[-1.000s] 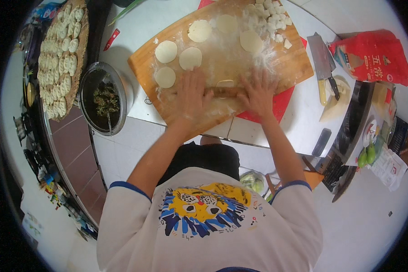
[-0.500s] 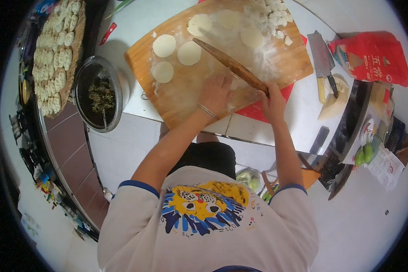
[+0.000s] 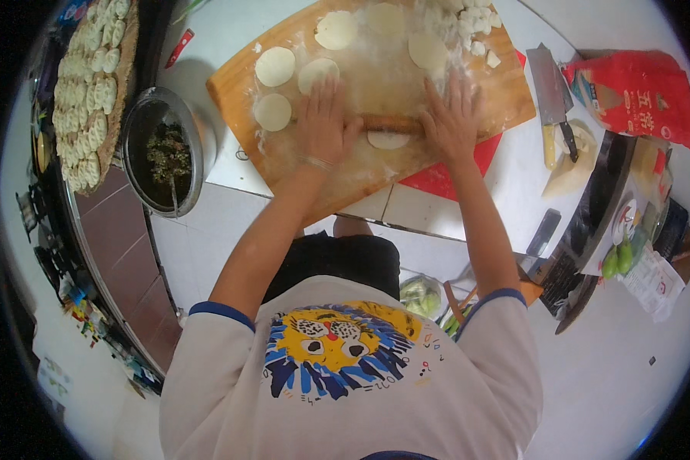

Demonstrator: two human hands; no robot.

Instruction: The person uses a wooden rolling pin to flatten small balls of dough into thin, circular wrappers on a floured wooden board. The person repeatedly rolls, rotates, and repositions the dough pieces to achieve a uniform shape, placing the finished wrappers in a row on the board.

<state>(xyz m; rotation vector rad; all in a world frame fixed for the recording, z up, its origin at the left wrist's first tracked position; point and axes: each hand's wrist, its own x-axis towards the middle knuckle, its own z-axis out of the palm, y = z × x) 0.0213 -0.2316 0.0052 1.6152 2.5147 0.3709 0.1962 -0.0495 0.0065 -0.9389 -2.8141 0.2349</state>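
A wooden rolling pin (image 3: pixel 391 123) lies crosswise on the floured wooden board (image 3: pixel 360 172), over a small round dough wrapper (image 3: pixel 389 141). My left hand (image 3: pixel 322 123) rests flat on the pin's left end, fingers stretched forward and the fingertips over another wrapper (image 3: pixel 314 75). On the right end presses my right hand (image 3: pixel 451 119), its fingers spread and its palm on the wood. Both ends of the pin are hidden under the hands. Several more finished-looking flat wrappers (image 3: pixel 274 67) lie at the board's left and far side. Small dough pieces (image 3: pixel 479 21) are heaped at the far right.
A bowl of dark green filling (image 3: pixel 169 157) with a spoon handle stands left of the board. Beyond it, a tray (image 3: pixel 92 100) holds rows of dumplings. To the right are a cleaver (image 3: pixel 548 84), a red bag (image 3: pixel 636 96) and a dark phone-like slab (image 3: pixel 543 232).
The rolling pin has swung from slanting in my right hand to lying crosswise on the dough. My right hand has opened flat onto it; my left has moved left onto its other end.
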